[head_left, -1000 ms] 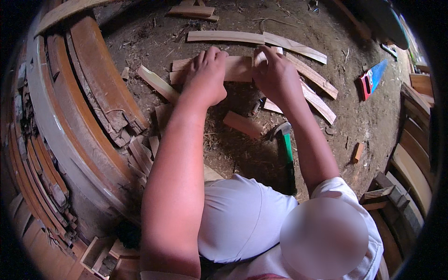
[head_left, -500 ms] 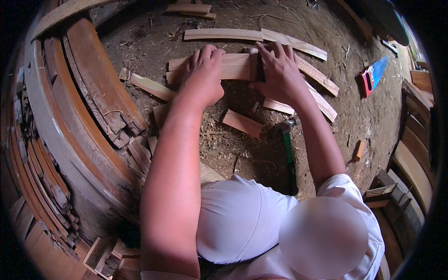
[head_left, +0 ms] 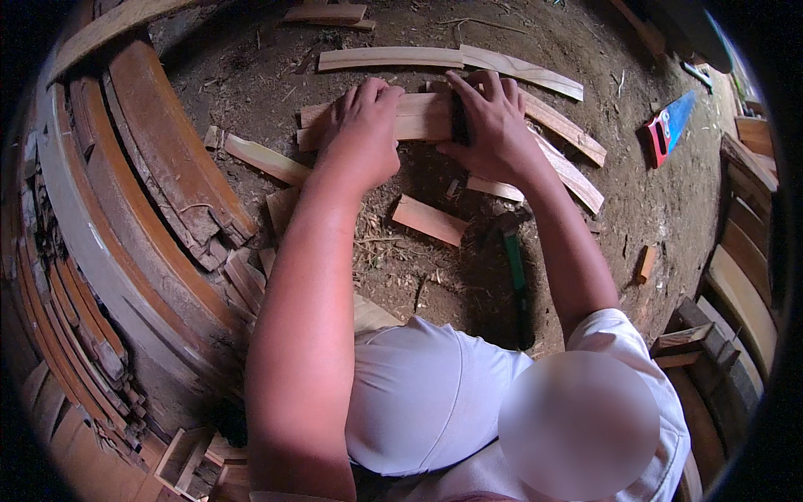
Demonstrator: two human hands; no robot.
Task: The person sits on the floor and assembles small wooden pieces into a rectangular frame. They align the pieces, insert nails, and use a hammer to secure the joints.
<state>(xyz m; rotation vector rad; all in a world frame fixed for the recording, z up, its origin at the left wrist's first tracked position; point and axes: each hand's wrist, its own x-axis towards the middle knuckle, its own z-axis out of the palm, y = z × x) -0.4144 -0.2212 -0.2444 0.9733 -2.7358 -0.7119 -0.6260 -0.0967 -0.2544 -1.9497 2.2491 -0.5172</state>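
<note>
My left hand (head_left: 365,125) is closed over the left part of two pale wooden boards (head_left: 423,117) lying side by side, its fingers across the far edge. At their right end, my right hand (head_left: 495,117) is curved, thumb on the near side and index finger on the far side. A dark patch shows between that thumb and finger; whatever the hand grips there is mostly hidden by it. Just below the hands, a short wooden offcut (head_left: 430,220) lies on the dirt. Nearer to me is a hammer (head_left: 515,268) with a green and black handle.
Beyond my hands lie thin wooden strips (head_left: 389,58), with more slats (head_left: 565,130) to the right. A handsaw (head_left: 669,130) with a red handle and blue blade rests at far right. Stacked planks (head_left: 171,142) line the left side. A small wood block (head_left: 646,264) sits right.
The brownish end face seen beside my right hand is now a dark patch, and a thin wooden edge shows behind the boards. My right hand has shifted slightly left; the view has moved a little.
</note>
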